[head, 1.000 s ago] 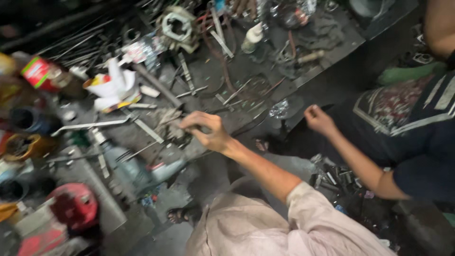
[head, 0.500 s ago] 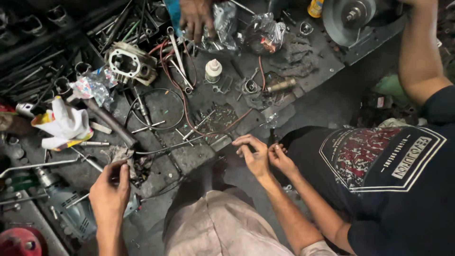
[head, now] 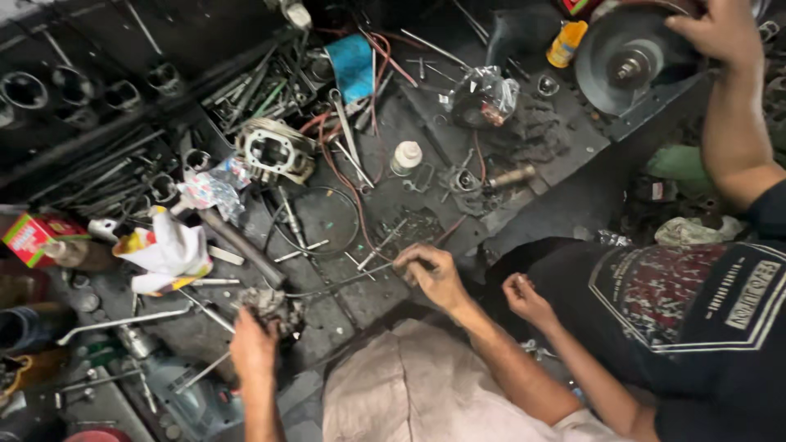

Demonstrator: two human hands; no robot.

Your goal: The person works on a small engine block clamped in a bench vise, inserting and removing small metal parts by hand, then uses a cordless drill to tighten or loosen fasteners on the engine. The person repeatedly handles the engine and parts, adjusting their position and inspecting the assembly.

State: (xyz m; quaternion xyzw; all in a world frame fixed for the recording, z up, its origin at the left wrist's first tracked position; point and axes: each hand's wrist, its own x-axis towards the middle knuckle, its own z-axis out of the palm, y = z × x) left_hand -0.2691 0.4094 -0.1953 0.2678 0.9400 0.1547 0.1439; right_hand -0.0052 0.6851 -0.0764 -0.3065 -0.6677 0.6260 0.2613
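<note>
Left hand (head: 252, 348) on greasy part (head: 270, 306)

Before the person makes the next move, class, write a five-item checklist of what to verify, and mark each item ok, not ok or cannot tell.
1. Left hand holds the greasy metal part: ok, fingers curl over it.
2. Right hand grips the thin wire: cannot tell, the fingertips meet at its end.
3. Co-worker's near hand is apart from the right hand: ok, a gap shows.
4. Room on the bench around both hands: not ok, a steel bar and loose tools crowd it.
5. Grinding disc under the co-worker's far hand is at rest: cannot tell.
</note>
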